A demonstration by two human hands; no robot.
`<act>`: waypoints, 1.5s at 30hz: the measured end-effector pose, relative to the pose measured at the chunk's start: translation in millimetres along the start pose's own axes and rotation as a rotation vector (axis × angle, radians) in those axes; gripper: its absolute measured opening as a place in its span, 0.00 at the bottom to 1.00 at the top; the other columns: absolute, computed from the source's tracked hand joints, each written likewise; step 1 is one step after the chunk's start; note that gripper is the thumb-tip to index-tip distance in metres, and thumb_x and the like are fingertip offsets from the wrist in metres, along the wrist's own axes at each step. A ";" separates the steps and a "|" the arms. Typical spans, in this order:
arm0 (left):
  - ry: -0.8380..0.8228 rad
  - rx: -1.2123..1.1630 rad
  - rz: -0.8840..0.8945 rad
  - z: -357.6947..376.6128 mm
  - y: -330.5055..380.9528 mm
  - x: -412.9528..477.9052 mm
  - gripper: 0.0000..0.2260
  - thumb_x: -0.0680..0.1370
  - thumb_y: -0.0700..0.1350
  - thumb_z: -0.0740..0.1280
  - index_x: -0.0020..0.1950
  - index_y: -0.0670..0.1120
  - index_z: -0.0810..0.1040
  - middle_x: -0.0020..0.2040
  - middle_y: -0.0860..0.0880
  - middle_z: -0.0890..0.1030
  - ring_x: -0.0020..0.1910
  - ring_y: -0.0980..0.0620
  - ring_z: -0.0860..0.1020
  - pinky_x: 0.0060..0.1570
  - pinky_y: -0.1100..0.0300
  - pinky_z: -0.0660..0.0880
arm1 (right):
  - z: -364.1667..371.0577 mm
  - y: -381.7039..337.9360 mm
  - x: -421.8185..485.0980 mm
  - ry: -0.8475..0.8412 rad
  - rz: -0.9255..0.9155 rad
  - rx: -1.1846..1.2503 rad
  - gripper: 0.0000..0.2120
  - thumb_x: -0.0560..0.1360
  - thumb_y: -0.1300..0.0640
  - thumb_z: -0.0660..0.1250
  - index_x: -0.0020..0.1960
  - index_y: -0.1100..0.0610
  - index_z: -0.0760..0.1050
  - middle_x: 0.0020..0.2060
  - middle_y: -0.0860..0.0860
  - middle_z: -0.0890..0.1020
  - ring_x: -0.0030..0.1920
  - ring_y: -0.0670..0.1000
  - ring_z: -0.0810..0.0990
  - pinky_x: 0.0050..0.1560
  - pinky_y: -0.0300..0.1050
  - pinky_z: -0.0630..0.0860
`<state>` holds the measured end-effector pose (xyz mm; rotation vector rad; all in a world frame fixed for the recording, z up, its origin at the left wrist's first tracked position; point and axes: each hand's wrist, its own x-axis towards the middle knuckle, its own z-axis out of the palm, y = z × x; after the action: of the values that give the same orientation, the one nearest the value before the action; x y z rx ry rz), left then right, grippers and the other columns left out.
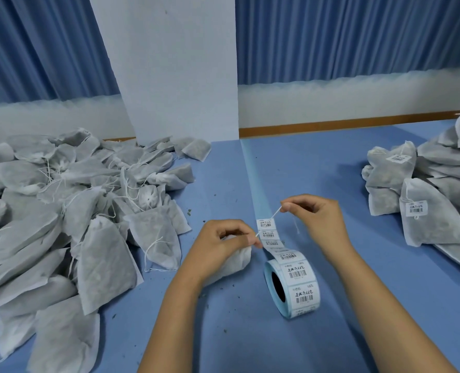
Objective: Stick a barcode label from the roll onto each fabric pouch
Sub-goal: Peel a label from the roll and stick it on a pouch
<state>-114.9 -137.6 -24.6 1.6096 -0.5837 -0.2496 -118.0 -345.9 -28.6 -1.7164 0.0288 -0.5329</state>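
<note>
Forearms extended, left hand (223,244) and right hand (316,219) both pinch, fingers curled.

Blue curtains (358,36); white pillar (169,63)

Pleated blue curtains (358,36) across the rear, parted by one plain white column (169,63). White wall band (358,99) beneath them; brown wooden edging (331,126) along the far side of the blue work surface (317,162).

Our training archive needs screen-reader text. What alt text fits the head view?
A left hand, holding a fabric pouch, and a right hand stretch its drawstring taut over the unrolled strip of a barcode label roll standing on a blue table. Unlabelled pouches are heaped at left; stacked pouches at right show two labels.
</note>
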 end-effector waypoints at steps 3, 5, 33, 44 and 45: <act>0.000 -0.099 0.135 3.5 1.3 -0.1 0.06 0.74 0.38 0.69 0.40 0.46 0.84 0.53 0.49 0.85 0.58 0.53 0.81 0.54 0.69 0.73 | 6.3 5.0 -0.5 -0.053 -0.025 -0.142 0.10 0.70 0.66 0.73 0.36 0.52 0.82 0.32 0.45 0.83 0.33 0.45 0.75 0.39 0.32 0.70; 0.096 -0.098 0.196 5.3 -0.8 2.3 0.05 0.75 0.39 0.69 0.41 0.45 0.84 0.58 0.53 0.83 0.62 0.55 0.79 0.58 0.66 0.73 | 9.8 6.7 -2.3 -0.127 -0.058 -0.234 0.09 0.69 0.65 0.74 0.36 0.51 0.83 0.31 0.45 0.81 0.31 0.43 0.69 0.36 0.32 0.66; 0.453 0.371 0.220 20.7 -13.7 12.3 0.06 0.74 0.39 0.74 0.41 0.50 0.86 0.40 0.56 0.84 0.43 0.54 0.81 0.53 0.43 0.74 | 15.3 -3.7 -11.0 -0.384 0.114 0.043 0.04 0.71 0.61 0.73 0.38 0.55 0.83 0.31 0.52 0.83 0.36 0.48 0.79 0.45 0.40 0.72; 0.470 0.345 0.149 24.8 -12.3 11.6 0.05 0.75 0.43 0.71 0.39 0.51 0.83 0.38 0.58 0.83 0.42 0.58 0.80 0.47 0.61 0.75 | 15.7 -6.6 -13.5 -0.346 0.029 -0.077 0.03 0.72 0.55 0.72 0.39 0.53 0.81 0.35 0.45 0.80 0.36 0.42 0.72 0.42 0.36 0.68; 0.459 0.350 0.142 25.2 -12.6 11.7 0.05 0.75 0.43 0.71 0.40 0.50 0.83 0.38 0.58 0.83 0.42 0.59 0.80 0.47 0.63 0.74 | 16.4 -6.7 -14.4 -0.359 0.025 -0.102 0.03 0.72 0.56 0.73 0.39 0.54 0.81 0.35 0.47 0.80 0.36 0.41 0.73 0.43 0.35 0.68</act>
<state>-114.5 -165.0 -38.2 1.8724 -0.3938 0.3408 -126.7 -324.8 -29.0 -1.8872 -0.1821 -0.2014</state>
